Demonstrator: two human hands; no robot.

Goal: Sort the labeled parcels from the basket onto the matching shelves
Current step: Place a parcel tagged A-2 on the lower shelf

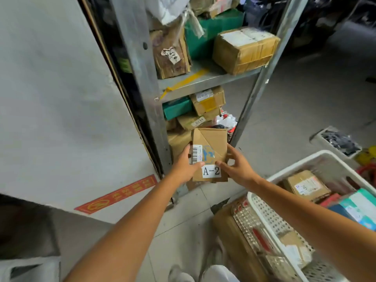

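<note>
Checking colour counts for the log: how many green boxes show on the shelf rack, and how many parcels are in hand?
A-2 parcel, held by left hand and right hand: 1
Green boxes on the rack: 2
Total: 3

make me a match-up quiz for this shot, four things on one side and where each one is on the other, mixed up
1 A-2 parcel
2 white basket
3 taped brown box
4 red strip

a on the upper shelf
b left of the rack, low down
c gripped by left hand and right hand
d at the lower right

Pairs: 1-c, 2-d, 3-a, 4-b
</note>
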